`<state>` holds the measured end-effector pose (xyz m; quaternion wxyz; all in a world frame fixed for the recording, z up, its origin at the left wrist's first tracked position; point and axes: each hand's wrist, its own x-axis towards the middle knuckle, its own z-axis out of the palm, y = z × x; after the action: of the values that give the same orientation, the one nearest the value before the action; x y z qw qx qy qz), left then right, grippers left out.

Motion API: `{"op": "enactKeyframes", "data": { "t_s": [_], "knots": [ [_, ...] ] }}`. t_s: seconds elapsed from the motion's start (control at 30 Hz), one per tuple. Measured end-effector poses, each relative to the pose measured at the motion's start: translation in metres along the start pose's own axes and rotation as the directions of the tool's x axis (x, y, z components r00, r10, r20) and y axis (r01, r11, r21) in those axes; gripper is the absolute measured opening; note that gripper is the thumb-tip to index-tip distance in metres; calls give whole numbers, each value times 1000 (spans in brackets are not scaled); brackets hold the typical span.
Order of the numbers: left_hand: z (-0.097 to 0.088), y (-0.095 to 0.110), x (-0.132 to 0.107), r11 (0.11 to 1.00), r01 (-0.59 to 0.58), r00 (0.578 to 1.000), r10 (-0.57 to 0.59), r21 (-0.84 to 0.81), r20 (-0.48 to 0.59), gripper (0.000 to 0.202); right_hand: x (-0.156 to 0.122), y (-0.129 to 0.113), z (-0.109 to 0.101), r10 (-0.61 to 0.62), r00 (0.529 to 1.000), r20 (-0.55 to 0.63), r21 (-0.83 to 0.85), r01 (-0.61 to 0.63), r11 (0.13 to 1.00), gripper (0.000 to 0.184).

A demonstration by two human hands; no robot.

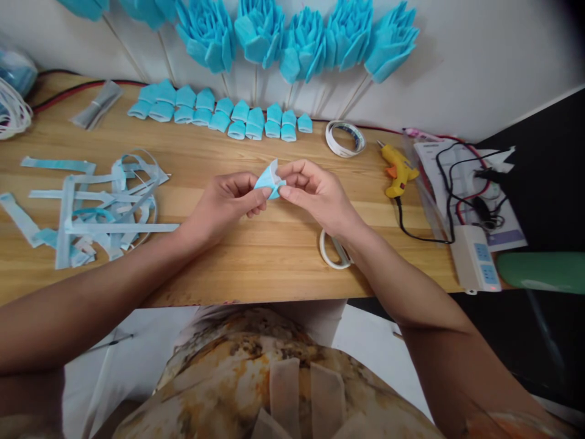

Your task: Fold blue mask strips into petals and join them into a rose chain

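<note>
Above the middle of the wooden table, a small light-blue folded fabric piece [265, 178] with a white inner side is held between both hands. My left hand [228, 198] pinches its left side between thumb and fingers. On the right edge, the thumb and fingertips of my right hand [315, 192] are closed on the same piece. Several blue folded petals [223, 113] stand in a row behind the hands. Partly hidden under my right wrist lie white-handled scissors [329, 253]; the blades cannot be seen.
Cut blue-white strips [109, 207] lie in a heap at left. A tape roll [345, 139], a yellow glue gun [397, 167] with its cord, and a power strip [475, 262] are at right. Blue fabric flowers [301, 46] on sticks lean against the wall.
</note>
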<state>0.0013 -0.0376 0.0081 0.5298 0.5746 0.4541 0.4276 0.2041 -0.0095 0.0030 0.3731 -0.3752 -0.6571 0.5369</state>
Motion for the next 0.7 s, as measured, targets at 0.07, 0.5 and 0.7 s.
{"op": "enactKeyframes", "data": {
  "t_s": [0.07,0.5,0.7],
  "knots": [
    [0,-1,0,1000,-10,1000,10,-2,9,29,0,-1,0,12,1000,8,22,-12,1000,41],
    [-2,-2,0,999,-36,999,35,38,33,27,-1,1,0,-18,999,34,-4,19,1000,43],
    [-2,-5,1,997,-46,998,44,62,38,29,-1,4,-1,-55,996,72,-45,59,997,54]
  ]
}}
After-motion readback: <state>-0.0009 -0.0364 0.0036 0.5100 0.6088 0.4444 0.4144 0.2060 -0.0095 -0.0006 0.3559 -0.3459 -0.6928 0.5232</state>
